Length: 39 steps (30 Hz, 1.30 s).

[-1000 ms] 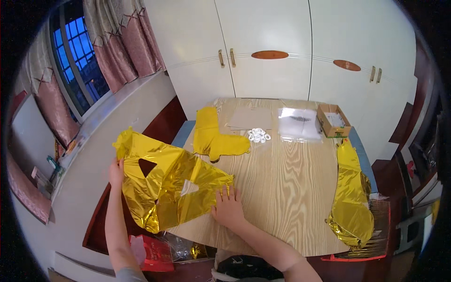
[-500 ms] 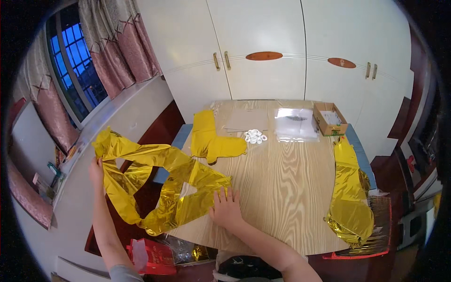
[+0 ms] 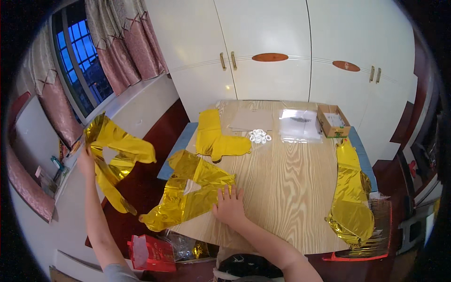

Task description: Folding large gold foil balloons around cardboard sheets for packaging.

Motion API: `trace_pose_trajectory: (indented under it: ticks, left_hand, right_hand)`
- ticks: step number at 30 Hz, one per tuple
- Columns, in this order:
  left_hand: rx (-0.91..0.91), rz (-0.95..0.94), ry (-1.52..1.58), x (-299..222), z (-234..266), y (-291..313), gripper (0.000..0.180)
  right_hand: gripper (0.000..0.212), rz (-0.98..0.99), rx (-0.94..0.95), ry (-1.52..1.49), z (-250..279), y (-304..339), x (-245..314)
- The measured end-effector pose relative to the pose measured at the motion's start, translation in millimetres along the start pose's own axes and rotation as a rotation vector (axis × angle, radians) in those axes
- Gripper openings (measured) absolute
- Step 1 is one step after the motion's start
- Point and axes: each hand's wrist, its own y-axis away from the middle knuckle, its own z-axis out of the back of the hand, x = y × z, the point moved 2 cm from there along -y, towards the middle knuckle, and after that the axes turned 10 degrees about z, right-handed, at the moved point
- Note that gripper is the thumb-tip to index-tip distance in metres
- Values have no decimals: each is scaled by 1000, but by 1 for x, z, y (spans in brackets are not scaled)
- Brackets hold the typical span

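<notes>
Head view: super shiny, crinkly gold foil everywhere. Left hand [image 3: 85,162] is pinched onto a floppy foil loop [image 3: 141,150], holding it up left of the wood-grain table [image 3: 291,183]. Right hand [image 3: 229,206] is open, palm down, fingers a bit spread, fingertips at the edge of a foil sheet [image 3: 176,204] with a triangular hole, lying over the table's left edge.

Bright, fairly even indoor light here, washing over the white cabinet [image 3: 268,28] and the bench [image 3: 291,197], while the window [image 3: 84,54] glows only deep blue. Glints streak across the gold foil [image 3: 209,170]! Glare whitens the clear sheets [image 3: 287,133]. Straight edges bow outward, black swallows the corners, the far right murky.
</notes>
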Motion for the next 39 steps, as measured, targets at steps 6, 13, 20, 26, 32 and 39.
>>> trace_pose_trajectory:
  ticks: [6,13,20,26,32,39]
  left_hand:
    - [-90,-363,-104,-69,104,11,22]
    - [-14,-732,26,-186,211,128,10]
    - [396,-1285,665,-230,319,235,22]
    - [515,-1248,946,-230,337,233,25]
    - [1168,-478,1091,-288,238,209,14]
    - [1469,-411,1036,-306,62,261,22]
  right_hand:
    - [68,38,-101,-27,-8,1,3]
    - [83,135,-148,-286,17,-2,-8]
    - [95,-4,-263,-1097,22,-9,-65]
    - [81,302,-382,-424,108,52,-120]
    - [79,113,-502,-514,183,120,-137]
    - [92,-122,-273,-902,145,154,-166]
